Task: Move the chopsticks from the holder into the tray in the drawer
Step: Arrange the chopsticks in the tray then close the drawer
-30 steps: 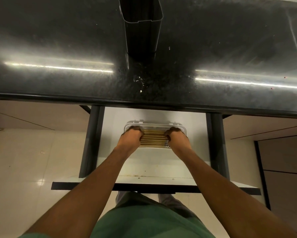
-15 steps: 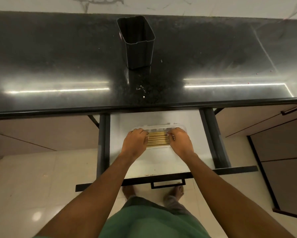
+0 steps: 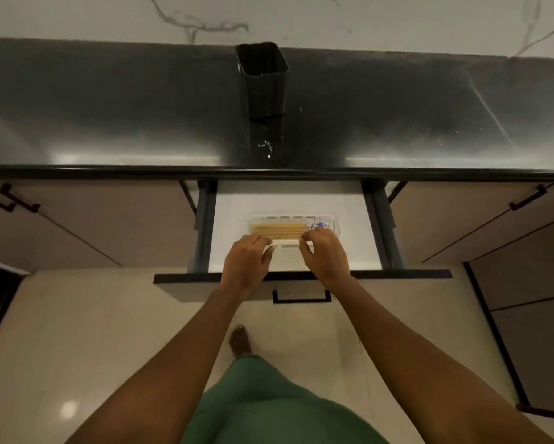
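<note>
Left-hand grip [image 3: 248, 261] is being held loosely curled, grasping nothing, at the near rim of the white plastic tray [image 3: 288, 217]; whether the right-hand grip [image 3: 325, 256] is pinching anything cannot be told. Pale wooden chopsticks [image 3: 277, 230] are lying in that tray, long axis left-to-right, just beyond both, patterned ends nearer the right. No writing is legible.
</note>
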